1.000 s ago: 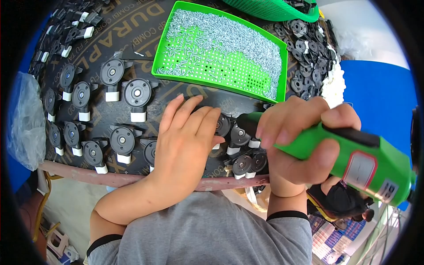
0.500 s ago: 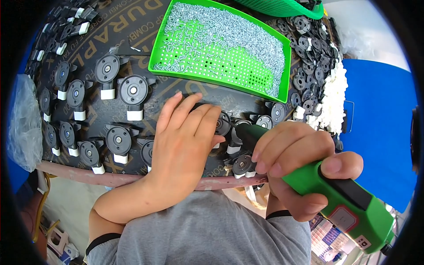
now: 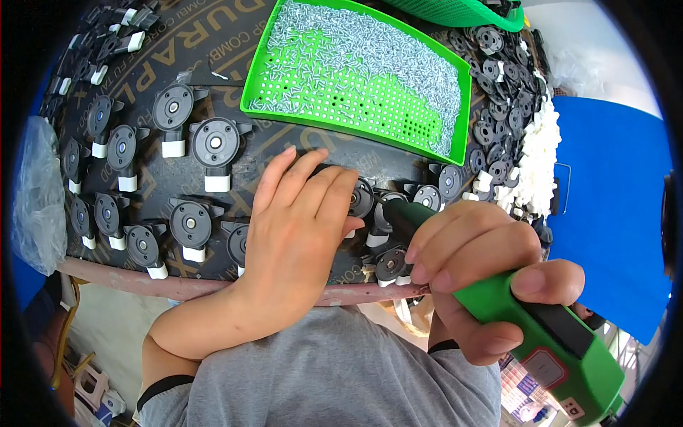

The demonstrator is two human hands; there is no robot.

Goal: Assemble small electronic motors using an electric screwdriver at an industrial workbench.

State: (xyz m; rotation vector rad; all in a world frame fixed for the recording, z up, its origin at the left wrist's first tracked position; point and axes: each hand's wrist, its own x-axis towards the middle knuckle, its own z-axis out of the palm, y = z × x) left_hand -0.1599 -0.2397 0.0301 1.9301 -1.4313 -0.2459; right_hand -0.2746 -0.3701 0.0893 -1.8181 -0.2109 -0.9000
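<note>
My right hand (image 3: 484, 263) is wrapped round a green and black electric screwdriver (image 3: 562, 349), with the thumb along its black strip. The tool's dark tip (image 3: 388, 206) points left, close to a black round plastic part (image 3: 362, 198). My left hand (image 3: 295, 220) lies over that part and holds it down, its fingers bent over the edge and its thumb beside it; much of the part is hidden underneath. Just right of it sits another round part (image 3: 384, 213), partly behind the screwdriver tip.
A green perforated tray (image 3: 356, 127) with many small silver screws lies beyond my hands. Black round parts with white end caps (image 3: 215, 142) stand in rows at left. More black parts (image 3: 491, 128) and a heap of white caps (image 3: 533, 160) lie at right.
The screwdriver has tilted slightly, its back end shifting left and down, and its tip has moved a little away from the part. My left hand stays nearly in place.
</note>
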